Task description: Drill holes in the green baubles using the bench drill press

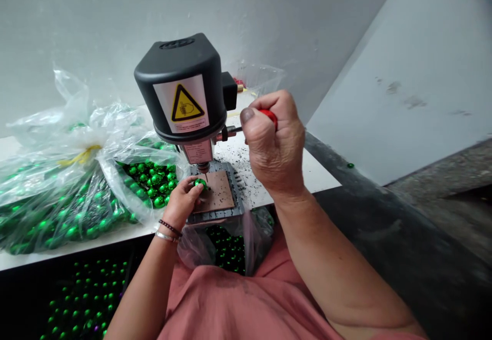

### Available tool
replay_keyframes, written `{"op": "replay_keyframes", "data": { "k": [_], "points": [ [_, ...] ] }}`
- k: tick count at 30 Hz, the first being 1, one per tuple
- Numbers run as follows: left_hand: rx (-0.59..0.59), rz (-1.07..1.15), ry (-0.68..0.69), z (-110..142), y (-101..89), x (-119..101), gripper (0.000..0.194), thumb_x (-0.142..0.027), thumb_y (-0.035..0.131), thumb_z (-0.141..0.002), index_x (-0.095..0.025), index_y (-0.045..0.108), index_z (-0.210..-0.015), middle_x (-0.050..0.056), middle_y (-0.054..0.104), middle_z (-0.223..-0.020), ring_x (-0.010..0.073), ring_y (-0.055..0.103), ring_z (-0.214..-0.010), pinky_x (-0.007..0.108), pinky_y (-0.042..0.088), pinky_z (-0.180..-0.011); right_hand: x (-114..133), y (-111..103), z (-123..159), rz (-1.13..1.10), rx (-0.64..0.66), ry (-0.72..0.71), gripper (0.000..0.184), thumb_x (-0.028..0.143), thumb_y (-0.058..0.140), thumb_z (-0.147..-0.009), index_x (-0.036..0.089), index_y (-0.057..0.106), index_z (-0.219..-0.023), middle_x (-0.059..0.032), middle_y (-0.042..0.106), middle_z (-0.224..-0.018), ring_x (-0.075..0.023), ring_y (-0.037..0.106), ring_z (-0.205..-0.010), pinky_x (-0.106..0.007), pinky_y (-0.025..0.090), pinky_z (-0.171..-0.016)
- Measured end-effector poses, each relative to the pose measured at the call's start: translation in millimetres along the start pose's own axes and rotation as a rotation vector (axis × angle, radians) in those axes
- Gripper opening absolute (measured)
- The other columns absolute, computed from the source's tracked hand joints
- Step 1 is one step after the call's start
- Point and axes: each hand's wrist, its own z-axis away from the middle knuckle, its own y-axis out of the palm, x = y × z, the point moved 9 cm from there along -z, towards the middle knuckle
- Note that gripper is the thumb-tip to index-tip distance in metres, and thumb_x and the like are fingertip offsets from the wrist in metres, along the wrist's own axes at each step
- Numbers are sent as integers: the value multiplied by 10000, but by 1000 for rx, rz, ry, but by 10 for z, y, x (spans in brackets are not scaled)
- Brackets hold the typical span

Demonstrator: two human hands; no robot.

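Observation:
A small shiny green ball is pinched between the thumb and fingers of my left hand, close beside the thin bit of a black bench drill press. Beneath the ball lies a brown board on the grey machine base. My right hand is wrapped round the red knob of the drill's feed lever, to the right of the motor housing. Whether the bit touches the ball I cannot tell.
Clear plastic bags full of green balls cover the table's left side. Dark shavings lie on the white table. Another bag of green balls sits at my lap. One green ball lies on the floor, right.

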Motion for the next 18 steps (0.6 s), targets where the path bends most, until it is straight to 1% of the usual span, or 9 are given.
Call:
{"op": "replay_keyframes", "data": {
  "k": [2, 5, 7, 9, 12, 14, 16, 18],
  "points": [
    [8, -42, 36, -39, 26, -8, 466, -389, 651, -650, -165, 574, -1051, -24, 603, -682, 44, 446, -418, 171, 329, -394, -5, -2, 1, 0, 2, 2, 245, 429, 432, -822, 197, 467, -749, 68, 388, -571, -15, 378, -518, -166, 349, -508],
    [7, -108, 42, -58, 43, -1, 459, -374, 646, -649, -179, 586, -1061, 6, 643, -818, 48, 460, -438, 191, 366, -428, 5, 4, 6, 4, 13, -8, 242, 428, 420, -830, 201, 467, -759, 66, 392, -576, -14, 374, -511, -162, 348, -505],
    [9, -186, 57, -51, 47, -14, 455, -372, 637, -662, -186, 600, -1076, 9, 656, -820, 75, 506, -494, 203, 397, -473, 15, 4, 11, 11, 16, -15, 238, 419, 407, -838, 201, 465, -763, 65, 396, -581, -13, 372, -508, -159, 347, -504],
    [-3, -292, 91, -43, 38, -40, 459, -377, 631, -675, -193, 614, -1095, 14, 669, -818, 119, 568, -603, 220, 430, -546, 17, -1, 14, 14, 12, -12, 233, 412, 408, -837, 200, 462, -757, 65, 401, -581, -15, 366, -504, -159, 346, -501],
    [-39, -437, 140, -49, 19, -75, 473, -380, 640, -676, -200, 625, -1114, 38, 685, -920, 188, 611, -823, 266, 456, -701, 26, -15, 1, 15, -1, -17, 217, 394, 443, -823, 195, 456, -739, 67, 410, -577, -16, 357, -497, -158, 344, -494],
    [-45, -485, 176, -61, 35, -106, 469, -379, 652, -669, -211, 634, -1106, 44, 682, -987, 210, 599, -928, 296, 443, -803, 39, -13, -30, 17, -1, -27, 217, 386, 459, -818, 189, 450, -726, 68, 403, -569, -13, 351, -488, -157, 344, -489],
    [-36, -508, 202, -69, 70, -142, 458, -371, 666, -659, -212, 647, -1089, 43, 683, -988, 216, 593, -957, 312, 427, -855, 42, -1, -81, 19, 8, -23, 229, 383, 466, -816, 185, 439, -703, 68, 382, -557, -11, 352, -478, -156, 345, -486],
    [-20, -522, 212, -67, 109, -174, 454, -358, 671, -657, -196, 654, -1081, 48, 687, -949, 218, 601, -930, 317, 430, -858, 36, 14, -139, 16, 19, -8, 244, 382, 470, -815, 184, 430, -679, 66, 358, -545, -12, 368, -478, -155, 348, -482]
  ]
}}
